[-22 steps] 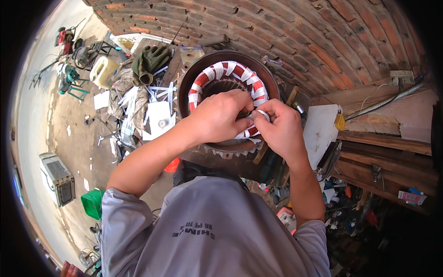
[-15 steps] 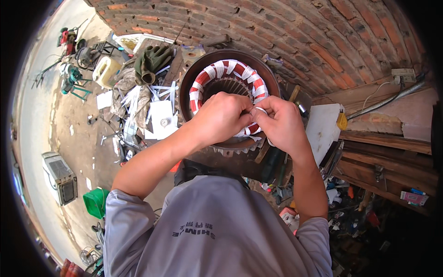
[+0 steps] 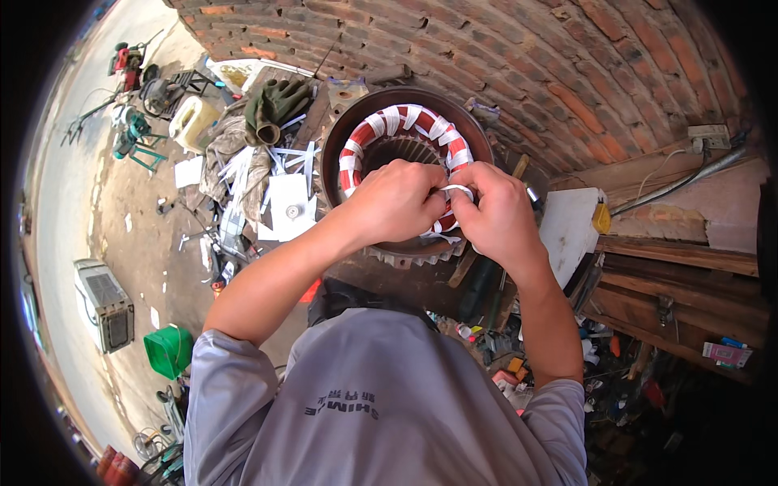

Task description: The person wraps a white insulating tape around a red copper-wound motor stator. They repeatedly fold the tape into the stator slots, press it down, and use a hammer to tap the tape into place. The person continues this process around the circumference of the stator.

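A motor stator (image 3: 327,150) stands before me, its round brown housing around a ring of red copper windings (image 3: 352,152). White strips bind the windings at intervals. Over the near right part of the ring, both my hands work close together on a white binding tape (image 3: 459,189). My left hand (image 3: 401,201) is closed, thumb and fingers pinching one part of the tape. My right hand (image 3: 501,212) pinches it too, with a small loop showing between the hands. My fingers hide the exact grip and part of the ring. A loose tape end hangs by the ring's near edge.
Left of the stator lie green gloves (image 3: 275,109), cut white strips (image 3: 237,170) and a white sheet (image 3: 285,202) with a small round metal piece. A brick wall (image 3: 486,49) rises behind. A white board (image 3: 570,227) and wooden shelving (image 3: 681,263) stand right. A green bucket (image 3: 168,352) sits lower left.
My hands have drawn slightly apart, the right one shifting a little right and down. More of the white tape's loop shows between them. The view has shifted slightly.
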A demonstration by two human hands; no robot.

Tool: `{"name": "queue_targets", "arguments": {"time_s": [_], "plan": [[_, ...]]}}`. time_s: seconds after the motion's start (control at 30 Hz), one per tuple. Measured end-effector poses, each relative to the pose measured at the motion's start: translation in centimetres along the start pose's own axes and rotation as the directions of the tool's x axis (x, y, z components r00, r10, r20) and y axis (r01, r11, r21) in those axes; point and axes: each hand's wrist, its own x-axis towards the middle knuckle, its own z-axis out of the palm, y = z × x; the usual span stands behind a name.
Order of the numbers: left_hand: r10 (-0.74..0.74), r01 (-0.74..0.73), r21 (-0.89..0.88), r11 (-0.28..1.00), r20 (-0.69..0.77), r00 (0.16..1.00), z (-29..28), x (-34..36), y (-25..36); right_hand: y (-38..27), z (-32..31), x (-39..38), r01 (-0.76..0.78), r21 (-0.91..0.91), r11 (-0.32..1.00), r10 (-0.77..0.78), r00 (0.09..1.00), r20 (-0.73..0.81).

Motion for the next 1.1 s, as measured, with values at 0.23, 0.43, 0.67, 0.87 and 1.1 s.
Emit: {"name": "queue_targets", "arguments": {"time_s": [0.23,0.43,0.67,0.87,1.1], "plan": [[0.018,-0.016,0.056,0.998,-0.031,0.999,0.2,0.1,0.2,0.0,0.0,0.6,-0.048,0.057,0.997,0.049,0.999,-0.014],[0.037,-0.016,0.167,0.986,-0.128,0.991,0.5,-0.1,0.7,0.7,-0.2,1.0,0.05,0.054,0.997,-0.048,0.998,-0.032],[-0.02,0.051,0.222,0.974,-0.14,0.99,1.1,0.0,0.4,0.8,0.6,0.6,0.313,-0.184,0.932,-0.329,0.942,-0.066],[-0.091,0.085,0.285,0.955,0.006,0.996,0.6,1.3,-0.2,1.3,0.3,0.8,0.361,-0.192,0.913,-0.375,0.926,-0.04],[-0.302,0.176,0.472,0.864,0.206,0.931,-0.5,2.9,0.6,1.7,0.6,1.1,0.373,-0.183,0.91,-0.386,0.922,-0.038]]}}
